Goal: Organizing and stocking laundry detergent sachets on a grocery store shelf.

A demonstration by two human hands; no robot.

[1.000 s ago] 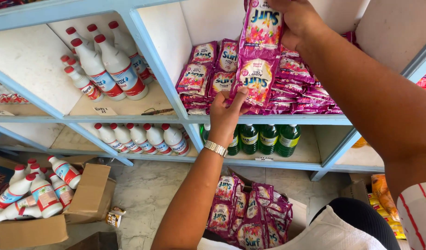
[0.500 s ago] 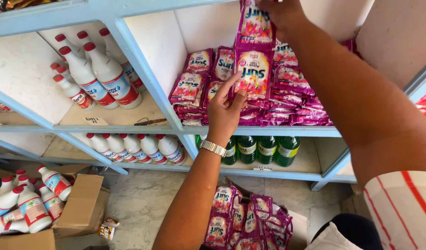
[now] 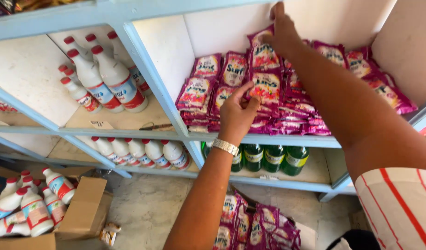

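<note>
A strip of pink and magenta sachets (image 3: pixel 265 69) hangs in front of the stacked sachets (image 3: pixel 310 118) in the upper middle shelf compartment. My right hand (image 3: pixel 280 32) grips the top of this strip up near the compartment's back wall. My left hand (image 3: pixel 238 113), with a metal watch at the wrist, pinches the strip's lower sachet between thumb and fingers. Both hands are inside the compartment, just above the piles.
White bottles with red caps (image 3: pixel 109 76) stand in the left compartment, more of them (image 3: pixel 143 153) one shelf down. Green bottles (image 3: pixel 271 157) sit under the sachets. A cardboard box of white bottles (image 3: pixel 35 208) and a bag of sachets (image 3: pixel 259 227) rest on the floor.
The view has shifted closer to the shelf. Both hands have carried the sachet strip deeper into the compartment and lower onto the stacked sachets.
</note>
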